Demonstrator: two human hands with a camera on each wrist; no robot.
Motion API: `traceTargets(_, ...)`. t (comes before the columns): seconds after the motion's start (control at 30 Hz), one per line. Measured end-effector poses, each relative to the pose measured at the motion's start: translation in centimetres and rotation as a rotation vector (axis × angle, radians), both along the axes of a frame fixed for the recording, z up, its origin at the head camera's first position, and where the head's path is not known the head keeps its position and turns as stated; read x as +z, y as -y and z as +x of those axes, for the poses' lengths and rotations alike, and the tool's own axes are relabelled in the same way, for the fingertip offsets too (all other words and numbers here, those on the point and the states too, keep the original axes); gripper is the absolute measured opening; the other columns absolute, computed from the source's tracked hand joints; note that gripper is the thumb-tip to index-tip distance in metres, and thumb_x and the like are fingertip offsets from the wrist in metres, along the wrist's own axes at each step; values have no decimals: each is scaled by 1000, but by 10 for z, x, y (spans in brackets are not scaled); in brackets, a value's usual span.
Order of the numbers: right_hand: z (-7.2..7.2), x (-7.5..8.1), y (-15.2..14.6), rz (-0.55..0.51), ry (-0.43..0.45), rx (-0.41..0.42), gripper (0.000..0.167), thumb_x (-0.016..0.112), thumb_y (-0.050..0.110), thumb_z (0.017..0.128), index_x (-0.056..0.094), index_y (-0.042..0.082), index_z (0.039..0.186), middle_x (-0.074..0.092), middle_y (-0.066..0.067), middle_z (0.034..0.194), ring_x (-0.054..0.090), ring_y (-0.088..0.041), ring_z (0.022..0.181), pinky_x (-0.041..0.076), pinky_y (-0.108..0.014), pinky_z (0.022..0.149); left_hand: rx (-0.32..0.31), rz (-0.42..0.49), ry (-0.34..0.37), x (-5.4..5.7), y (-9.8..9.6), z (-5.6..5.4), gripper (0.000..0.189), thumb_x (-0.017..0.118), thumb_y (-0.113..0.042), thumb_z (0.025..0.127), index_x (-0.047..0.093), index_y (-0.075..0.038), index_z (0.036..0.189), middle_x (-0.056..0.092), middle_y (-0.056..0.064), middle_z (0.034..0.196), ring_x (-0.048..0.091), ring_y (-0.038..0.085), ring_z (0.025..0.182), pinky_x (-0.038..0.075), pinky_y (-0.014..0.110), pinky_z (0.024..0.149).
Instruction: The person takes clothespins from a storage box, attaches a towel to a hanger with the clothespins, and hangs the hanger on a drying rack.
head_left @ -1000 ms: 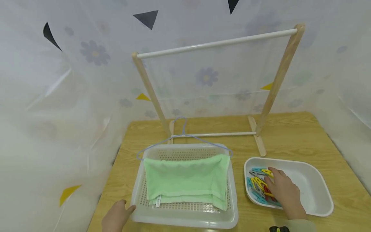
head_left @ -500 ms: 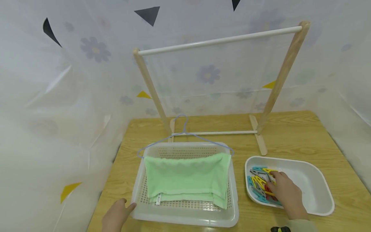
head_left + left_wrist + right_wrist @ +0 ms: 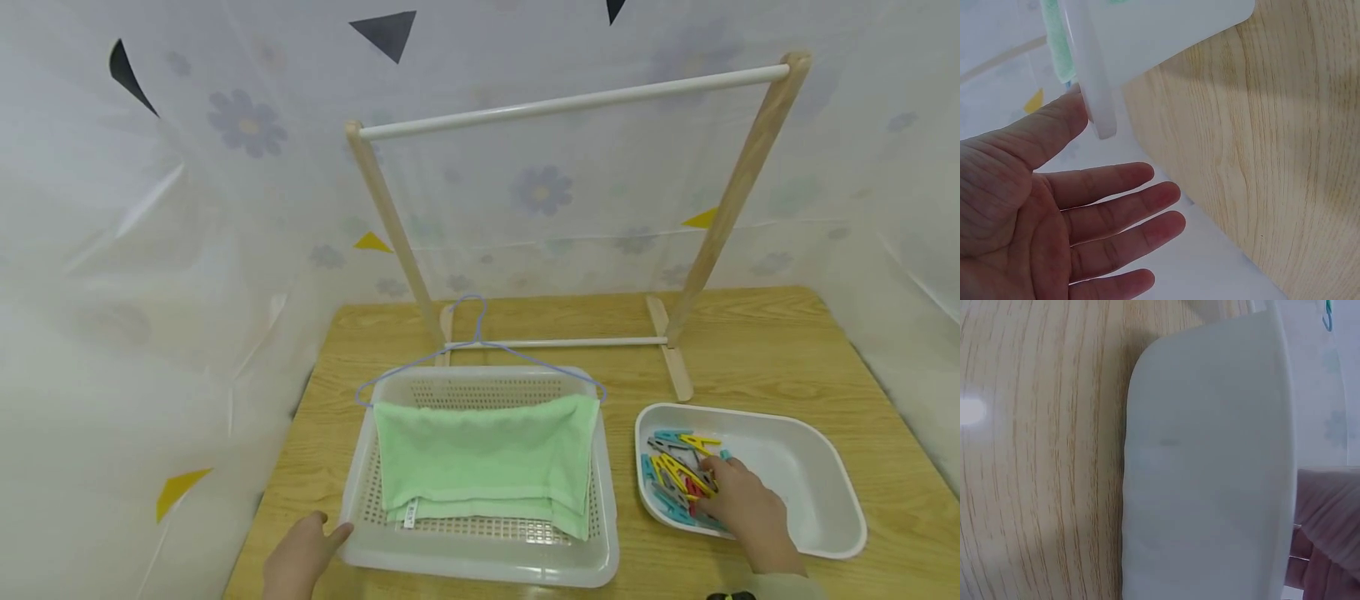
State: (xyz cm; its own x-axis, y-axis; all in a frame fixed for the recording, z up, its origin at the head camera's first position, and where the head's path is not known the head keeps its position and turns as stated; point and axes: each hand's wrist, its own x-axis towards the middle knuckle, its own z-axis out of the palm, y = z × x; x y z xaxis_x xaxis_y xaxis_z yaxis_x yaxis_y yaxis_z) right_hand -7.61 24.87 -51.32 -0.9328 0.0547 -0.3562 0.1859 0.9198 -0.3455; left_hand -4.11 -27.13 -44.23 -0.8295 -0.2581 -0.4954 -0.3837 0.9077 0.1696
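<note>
Right hand: the right hand point(image 3: 750, 504) reaches down into the tray, fingers bent among the clothespins point(image 3: 670, 467); whether it pinches one, cannot tell. The right wrist view has the tray wall in front of the fingertips.
Left hand: the left hand point(image 3: 300, 554) is beside the basket's near left corner, fingers straight and spread in the left wrist view, thumb touching the basket's rim.
Clothespins: yellow, teal, grey and red, heaped in the left part of the tray.
Tray: the white tray point(image 3: 806, 479), rounded corners, on the table right of the basket, a gap between them.
Basket: the white basket point(image 3: 480, 569), perforated, in front of the rack.
Towel: the green towel point(image 3: 483, 458), folded, lies over the basket; a white tag point(image 3: 410, 513) shows at its lower left.
Hanger: the blue hanger point(image 3: 477, 340) slopes out from the towel's upper edge at both ends, hook toward the rack.
Rack: the rack point(image 3: 573, 102) stands upright at the back, wooden posts, white bars.
Table: the table point(image 3: 780, 358), wood-grained.
Backdrop: flower-patterned sheeting point(image 3: 540, 233) behind.
</note>
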Motion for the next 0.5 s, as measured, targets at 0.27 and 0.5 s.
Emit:
traceTargets(0.27, 1, -9, 2, 44, 19, 42, 58, 80, 33, 62, 56, 2, 105, 54, -19, 94, 55, -36, 79, 42, -50, 59, 16, 12, 7, -2, 0, -1, 65, 58, -46, 82, 52, 13, 108, 55, 31, 103, 52, 46, 95, 45, 52, 72)
traceTargets(0.5, 1, -10, 8, 93, 24, 52, 61, 80, 32, 61, 56, 1, 106, 53, -16, 93, 53, -35, 82, 41, -53, 64, 25, 20, 33, -2, 1, -1, 65, 57, -46, 83, 52, 13, 109, 54, 32, 105, 51, 47, 96, 45, 53, 71)
